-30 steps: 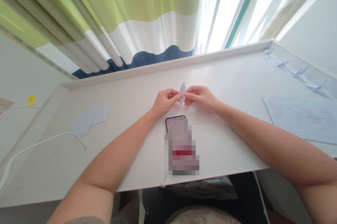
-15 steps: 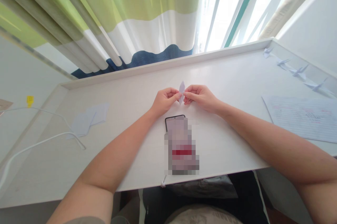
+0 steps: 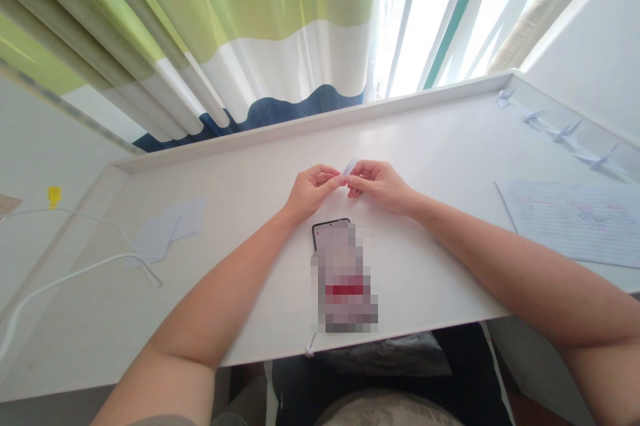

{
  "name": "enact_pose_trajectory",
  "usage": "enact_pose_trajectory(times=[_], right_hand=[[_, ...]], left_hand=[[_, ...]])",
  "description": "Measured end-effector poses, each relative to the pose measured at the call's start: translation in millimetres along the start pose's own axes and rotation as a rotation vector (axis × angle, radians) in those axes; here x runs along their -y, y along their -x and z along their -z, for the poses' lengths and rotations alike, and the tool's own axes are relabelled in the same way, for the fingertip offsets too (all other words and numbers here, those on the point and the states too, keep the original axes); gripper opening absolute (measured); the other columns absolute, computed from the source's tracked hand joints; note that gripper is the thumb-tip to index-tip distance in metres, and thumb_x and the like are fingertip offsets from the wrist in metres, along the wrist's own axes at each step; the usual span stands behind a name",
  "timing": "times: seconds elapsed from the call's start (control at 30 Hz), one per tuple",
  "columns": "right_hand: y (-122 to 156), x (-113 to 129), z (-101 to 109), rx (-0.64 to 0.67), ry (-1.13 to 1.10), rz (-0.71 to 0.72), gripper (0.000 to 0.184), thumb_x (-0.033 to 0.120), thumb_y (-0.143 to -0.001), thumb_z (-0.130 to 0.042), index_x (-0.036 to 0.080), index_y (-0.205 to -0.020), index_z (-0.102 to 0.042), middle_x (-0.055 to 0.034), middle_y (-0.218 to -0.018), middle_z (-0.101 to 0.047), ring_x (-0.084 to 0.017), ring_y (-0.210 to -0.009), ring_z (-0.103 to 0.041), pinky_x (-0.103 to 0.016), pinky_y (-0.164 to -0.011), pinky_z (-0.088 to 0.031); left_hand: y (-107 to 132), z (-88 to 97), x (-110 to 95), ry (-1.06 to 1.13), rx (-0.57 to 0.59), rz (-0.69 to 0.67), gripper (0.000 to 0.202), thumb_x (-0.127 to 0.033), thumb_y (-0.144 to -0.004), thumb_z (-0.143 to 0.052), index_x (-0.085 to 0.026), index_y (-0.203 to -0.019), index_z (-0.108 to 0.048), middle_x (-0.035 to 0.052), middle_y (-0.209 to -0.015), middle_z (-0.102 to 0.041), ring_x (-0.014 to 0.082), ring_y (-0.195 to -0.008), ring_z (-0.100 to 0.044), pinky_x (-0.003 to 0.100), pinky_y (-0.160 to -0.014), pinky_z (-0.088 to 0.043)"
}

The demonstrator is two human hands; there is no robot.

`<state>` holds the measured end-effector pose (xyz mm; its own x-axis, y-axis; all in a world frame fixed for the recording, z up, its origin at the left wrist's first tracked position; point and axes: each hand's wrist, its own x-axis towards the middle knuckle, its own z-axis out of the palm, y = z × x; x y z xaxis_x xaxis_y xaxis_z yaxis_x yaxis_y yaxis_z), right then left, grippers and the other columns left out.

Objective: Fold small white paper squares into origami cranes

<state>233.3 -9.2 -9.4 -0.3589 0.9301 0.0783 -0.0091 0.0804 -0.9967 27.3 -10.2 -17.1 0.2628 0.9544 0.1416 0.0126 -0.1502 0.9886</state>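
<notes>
A small folded piece of pale paper [image 3: 349,166] is pinched between both hands above the middle of the white desk [image 3: 260,226]. My left hand [image 3: 313,189] grips it from the left with thumb and fingers closed. My right hand [image 3: 377,183] grips it from the right, fingers pressed together. Only a tilted tip of the paper shows above the fingers. A phone [image 3: 343,273] lies flat on the desk just below the hands.
Several pale paper squares [image 3: 167,229] lie at the left, beside a white cable [image 3: 75,266]. A lined sheet of paper [image 3: 575,219] rests at the right. Small folded paper cranes [image 3: 565,133] stand along the right rim. A curtain [image 3: 225,46] hangs behind.
The folded paper stood upright between the fingers before; now it is tipped over and mostly hidden by them. Both hands stay in the same place.
</notes>
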Motion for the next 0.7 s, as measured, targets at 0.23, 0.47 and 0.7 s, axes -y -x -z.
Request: enact_pose_trajectory(times=[0.23,0.47,0.7], right_hand=[[-1.1,-3.5,-1.3,-0.039,0.011,0.055,0.051,0.067,-0.076,-0.088,0.019,-0.083,-0.072,-0.004,-0.084,-0.072,-0.018,-0.082,-0.069,-0.031,-0.068,-0.063],[-2.0,-5.6,-0.2,-0.048,0.011,0.047,0.051,0.068,-0.076,-0.088,0.02,-0.084,-0.072,-0.0039,-0.086,-0.073,-0.018,-0.083,-0.069,-0.033,-0.072,-0.064],[-2.1,-7.0,0.0,-0.034,-0.018,0.023,0.052,0.067,-0.075,-0.089,0.019,-0.086,-0.073,-0.0039,-0.086,-0.075,-0.017,-0.08,-0.071,-0.034,-0.074,-0.064]], left_hand=[[-0.6,-0.4,1.0,-0.026,-0.042,-0.01,0.041,-0.054,-0.078,-0.091,-0.018,-0.092,-0.077,0.0038,-0.083,-0.077,0.0139,-0.074,-0.066,0.029,-0.071,-0.049],[0.0,0.5,4.0,-0.045,-0.06,-0.029,0.038,-0.051,-0.077,-0.092,-0.019,-0.092,-0.078,0.0032,-0.082,-0.077,0.0147,-0.075,-0.067,0.029,-0.071,-0.05],[-2.0,0.3,4.9,0.009,-0.084,-0.047,0.045,-0.051,-0.071,-0.097,-0.019,-0.094,-0.074,0.0017,-0.081,-0.075,0.0144,-0.076,-0.069,0.028,-0.072,-0.052]])
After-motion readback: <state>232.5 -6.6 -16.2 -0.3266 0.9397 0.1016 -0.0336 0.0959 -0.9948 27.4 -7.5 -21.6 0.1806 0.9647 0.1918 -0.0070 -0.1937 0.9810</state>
